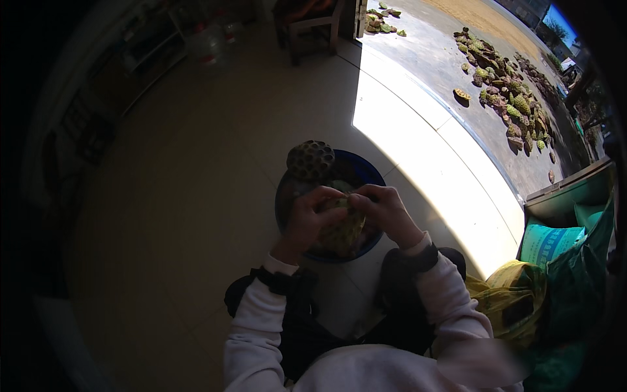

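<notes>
My left hand [309,221] and my right hand [386,210] meet over a round dark blue basin [377,174] on the floor. Between them is a yellow-green lotus seed pod [346,234], partly covered by my fingers. The left fingers curl around its upper side, while the right thumb and forefinger pinch at its top edge, close to the left fingertips. Whether a seed sits in that pinch is too small to tell. A dark brown lotus seed pod [311,161], full of holes, rests at the basin's far left rim. Shadow obscures the basin's contents.
Outside the doorway, at the far right, lies a heap of lotus pods [516,98] in sunlight. Green sacks [552,243] and a yellow sack [513,294] stand to my right. A wooden chair [313,27] is at the far side, and shelves [153,49] stand far left.
</notes>
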`<state>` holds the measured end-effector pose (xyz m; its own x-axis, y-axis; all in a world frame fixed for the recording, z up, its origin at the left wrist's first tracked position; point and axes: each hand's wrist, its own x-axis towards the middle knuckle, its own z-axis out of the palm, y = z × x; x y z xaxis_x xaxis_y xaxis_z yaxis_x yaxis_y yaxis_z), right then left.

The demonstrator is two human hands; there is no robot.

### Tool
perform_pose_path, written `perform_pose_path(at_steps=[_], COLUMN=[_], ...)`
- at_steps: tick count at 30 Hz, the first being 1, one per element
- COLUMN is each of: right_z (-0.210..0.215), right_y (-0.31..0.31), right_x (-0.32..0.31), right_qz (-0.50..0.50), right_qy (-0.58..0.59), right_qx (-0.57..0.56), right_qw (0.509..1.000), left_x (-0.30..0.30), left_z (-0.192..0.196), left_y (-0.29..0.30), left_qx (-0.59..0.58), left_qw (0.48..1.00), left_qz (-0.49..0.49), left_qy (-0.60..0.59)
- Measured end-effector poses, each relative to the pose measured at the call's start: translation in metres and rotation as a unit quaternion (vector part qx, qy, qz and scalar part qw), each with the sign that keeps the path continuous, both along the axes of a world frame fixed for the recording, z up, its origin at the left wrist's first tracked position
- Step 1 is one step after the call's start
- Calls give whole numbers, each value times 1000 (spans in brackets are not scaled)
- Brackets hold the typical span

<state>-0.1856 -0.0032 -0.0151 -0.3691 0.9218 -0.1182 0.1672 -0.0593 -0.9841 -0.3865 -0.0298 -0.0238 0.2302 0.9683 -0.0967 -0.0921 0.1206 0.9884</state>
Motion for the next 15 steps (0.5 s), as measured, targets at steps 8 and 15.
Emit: perform_pose_path(at_steps=[8, 15], right_z=[-7, -8], right_y=[0, -10], right_x=[-7, -17], right_qz=[-15, -72], right_qy=[230, -114], right_qx=[-263, 157], right_qw=[937, 978], left_x=[0, 5], left_z=[-11, -11], left_y=[2, 5], left_qx=[-80, 64], left_qw=[977, 993], left_qz=[14, 102], left_qy=[-197, -16])
